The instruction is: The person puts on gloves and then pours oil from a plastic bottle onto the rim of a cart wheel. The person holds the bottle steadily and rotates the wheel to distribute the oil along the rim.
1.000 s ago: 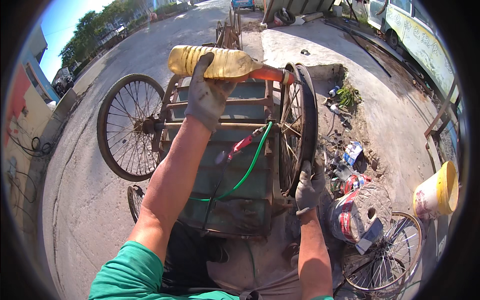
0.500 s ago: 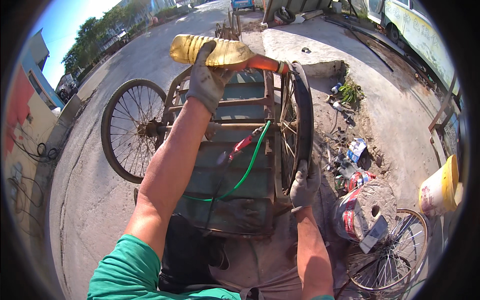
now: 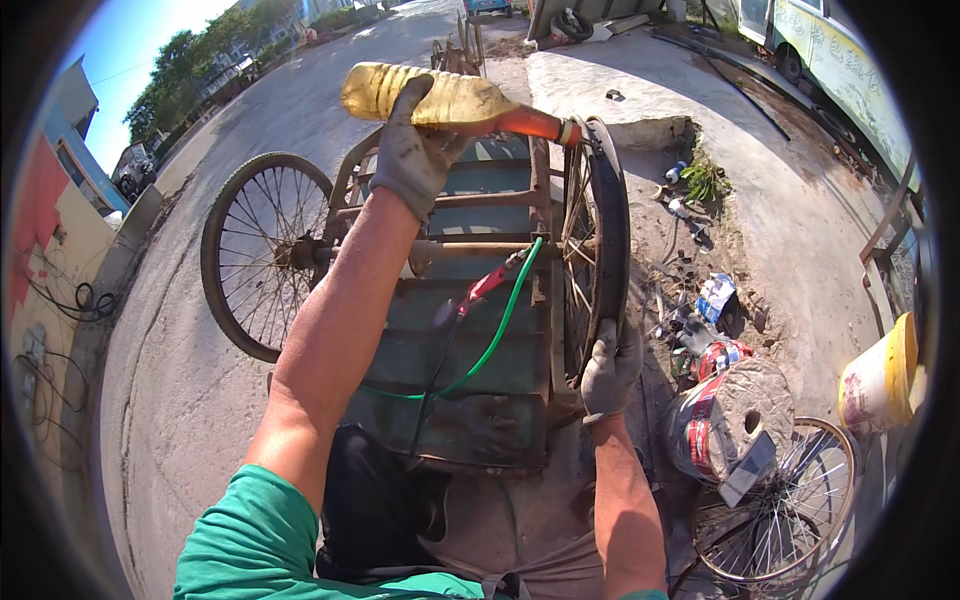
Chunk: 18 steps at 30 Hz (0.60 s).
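Grey-gloved, the left hand [image 3: 415, 155] is wrapped around a yellow bottle [image 3: 465, 103] at upper centre, its red neck [image 3: 528, 122] angled down to the top of the tyre [image 3: 613, 235] right of centre. Lower down, the right hand [image 3: 611, 372] is clasped on that tyre; I'd keep the bottle's tilt shallow and steady and let the tyre, not the neck, do any moving.

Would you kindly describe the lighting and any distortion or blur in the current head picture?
Head view: strong sunlight brightens the bottle and left forearm; head view: fisheye bending seemingly tilts the bucket and van near the black rim; head view: the green hose looks reasonably sharp.
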### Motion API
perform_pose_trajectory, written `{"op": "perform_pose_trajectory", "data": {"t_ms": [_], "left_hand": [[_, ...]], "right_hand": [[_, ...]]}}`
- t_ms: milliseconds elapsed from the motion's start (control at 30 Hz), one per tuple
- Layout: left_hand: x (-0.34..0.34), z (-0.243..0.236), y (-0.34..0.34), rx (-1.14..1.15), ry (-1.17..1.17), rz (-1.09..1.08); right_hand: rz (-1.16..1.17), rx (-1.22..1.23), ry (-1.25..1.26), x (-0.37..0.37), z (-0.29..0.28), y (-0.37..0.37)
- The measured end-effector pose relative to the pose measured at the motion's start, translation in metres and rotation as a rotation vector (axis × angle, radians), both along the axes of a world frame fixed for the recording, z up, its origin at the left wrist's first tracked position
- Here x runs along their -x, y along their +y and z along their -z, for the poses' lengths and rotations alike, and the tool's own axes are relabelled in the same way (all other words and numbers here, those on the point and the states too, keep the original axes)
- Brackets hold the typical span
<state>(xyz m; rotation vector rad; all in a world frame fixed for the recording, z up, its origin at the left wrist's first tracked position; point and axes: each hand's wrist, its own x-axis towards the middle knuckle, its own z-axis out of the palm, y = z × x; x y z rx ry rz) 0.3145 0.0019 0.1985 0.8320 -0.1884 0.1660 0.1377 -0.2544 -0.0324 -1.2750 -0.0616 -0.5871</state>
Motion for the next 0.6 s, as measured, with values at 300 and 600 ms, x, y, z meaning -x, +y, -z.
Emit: {"op": "perform_pose_trajectory", "data": {"t_ms": [300, 600], "left_hand": [[-0.029, 0.014, 0.017, 0.049, 0.013, 0.140], [0.000, 0.033, -0.001, 0.230, 0.044, 0.284]], "right_hand": [[0.026, 0.012, 0.012, -0.006, 0.001, 0.001], [0.088, 0.186, -0.042, -0.021, 0.004, -0.010]]}}
